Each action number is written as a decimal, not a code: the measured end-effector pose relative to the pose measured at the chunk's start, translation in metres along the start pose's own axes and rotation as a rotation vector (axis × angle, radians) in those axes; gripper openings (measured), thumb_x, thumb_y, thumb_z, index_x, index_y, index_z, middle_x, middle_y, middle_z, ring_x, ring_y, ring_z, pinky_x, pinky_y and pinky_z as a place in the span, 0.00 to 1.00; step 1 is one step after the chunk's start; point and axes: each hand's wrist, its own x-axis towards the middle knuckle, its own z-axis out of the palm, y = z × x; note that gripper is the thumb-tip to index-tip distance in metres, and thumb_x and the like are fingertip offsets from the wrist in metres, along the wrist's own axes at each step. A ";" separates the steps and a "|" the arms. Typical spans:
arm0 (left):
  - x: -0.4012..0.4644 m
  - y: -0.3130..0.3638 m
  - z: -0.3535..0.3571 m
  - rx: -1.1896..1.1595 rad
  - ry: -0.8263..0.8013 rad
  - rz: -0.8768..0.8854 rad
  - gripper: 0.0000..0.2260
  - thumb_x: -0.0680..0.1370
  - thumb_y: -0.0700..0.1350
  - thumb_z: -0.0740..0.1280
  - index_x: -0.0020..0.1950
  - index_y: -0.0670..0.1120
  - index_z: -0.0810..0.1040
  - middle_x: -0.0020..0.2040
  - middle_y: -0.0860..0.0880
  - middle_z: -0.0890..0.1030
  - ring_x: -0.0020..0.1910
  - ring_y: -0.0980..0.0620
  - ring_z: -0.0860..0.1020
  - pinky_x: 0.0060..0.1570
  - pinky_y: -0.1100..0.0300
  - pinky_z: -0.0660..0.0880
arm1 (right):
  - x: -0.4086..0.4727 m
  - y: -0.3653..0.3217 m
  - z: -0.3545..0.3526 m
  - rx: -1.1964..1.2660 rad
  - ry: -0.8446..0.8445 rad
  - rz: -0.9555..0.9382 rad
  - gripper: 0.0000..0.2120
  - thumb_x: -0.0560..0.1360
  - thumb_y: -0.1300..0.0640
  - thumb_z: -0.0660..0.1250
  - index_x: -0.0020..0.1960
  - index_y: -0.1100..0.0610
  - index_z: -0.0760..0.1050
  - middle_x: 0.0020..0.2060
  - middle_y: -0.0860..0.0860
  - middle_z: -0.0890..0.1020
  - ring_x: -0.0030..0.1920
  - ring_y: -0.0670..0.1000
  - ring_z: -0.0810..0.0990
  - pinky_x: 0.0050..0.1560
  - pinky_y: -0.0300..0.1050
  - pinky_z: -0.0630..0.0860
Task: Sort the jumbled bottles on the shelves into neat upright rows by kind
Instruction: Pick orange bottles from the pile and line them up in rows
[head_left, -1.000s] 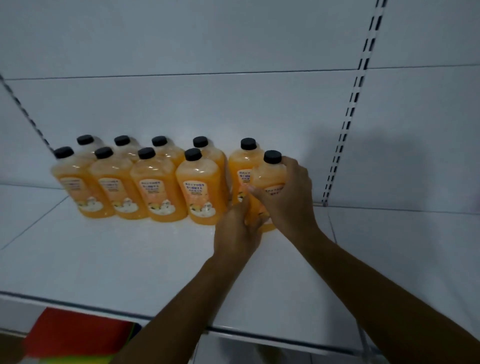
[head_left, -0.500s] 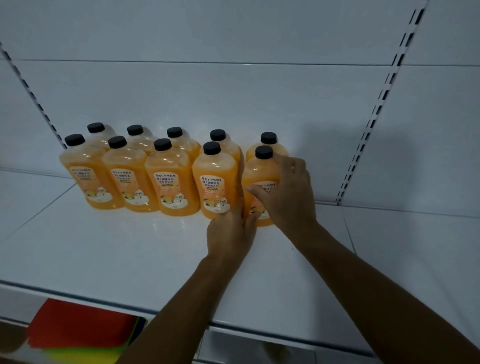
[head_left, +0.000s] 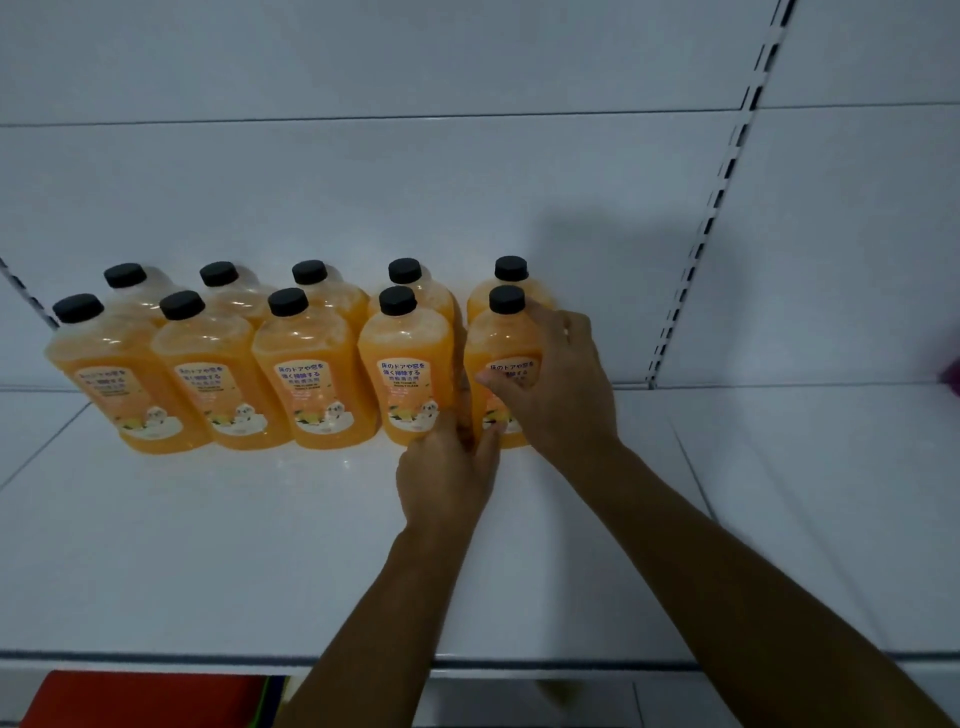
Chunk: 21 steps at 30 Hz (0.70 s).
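1. Nearest, below the forearms: front lip of the white shelf (head_left: 260, 597); under it, a red item (head_left: 145, 699) on a lower level, kind not identifiable.
2. Left hand (head_left: 447, 478): low at the base of the front row, fingers reaching into the gap between the fourth front bottle (head_left: 410, 374) and the end bottle (head_left: 498, 364). Touching both at the foot. Fingertips hidden in the gap, so whether the fingers lie straight or curl cannot be told.
3. Right hand (head_left: 561, 395): wrapped round the right flank of the end bottle, thumb across its label, fingers curled over the shoulder just below the black cap. Firm grip on the bottle.
4. End bottle: upright on the shelf, label forward, at the right end of the front row, close beside the fourth front bottle.
5. Left of the hands: remainder of the front row (head_left: 208, 374), orange bottles of one kind, upright, labels forward, shoulder to shoulder.
6. Beyond the hands: back row (head_left: 311, 291) of five matching bottles, upright against the rear panel.
7. Progress, as judged: two rows of five formed; only final squaring of the end bottle outstanding here. To the right of the hands, a purple object (head_left: 953, 376) at the frame edge, unidentifiable; state of other shelves not shown.
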 end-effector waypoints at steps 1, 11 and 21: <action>0.001 0.000 -0.001 -0.005 0.009 0.006 0.15 0.76 0.59 0.66 0.50 0.48 0.77 0.42 0.52 0.82 0.38 0.51 0.80 0.40 0.60 0.75 | -0.001 -0.001 0.000 0.007 0.003 0.010 0.38 0.70 0.39 0.71 0.74 0.49 0.60 0.65 0.55 0.66 0.63 0.57 0.71 0.54 0.54 0.77; -0.005 -0.011 -0.003 -0.024 -0.008 0.177 0.07 0.78 0.47 0.67 0.43 0.48 0.83 0.40 0.50 0.81 0.34 0.53 0.73 0.31 0.65 0.64 | -0.011 -0.013 0.004 -0.035 -0.002 0.062 0.40 0.72 0.41 0.69 0.76 0.46 0.53 0.66 0.54 0.66 0.63 0.58 0.72 0.53 0.54 0.76; -0.031 0.053 0.014 0.000 -0.205 0.445 0.10 0.78 0.54 0.66 0.56 0.52 0.81 0.49 0.57 0.82 0.46 0.57 0.79 0.43 0.63 0.73 | -0.036 0.070 -0.089 -0.163 -0.043 0.078 0.40 0.74 0.35 0.63 0.78 0.46 0.48 0.72 0.52 0.64 0.68 0.54 0.69 0.60 0.53 0.74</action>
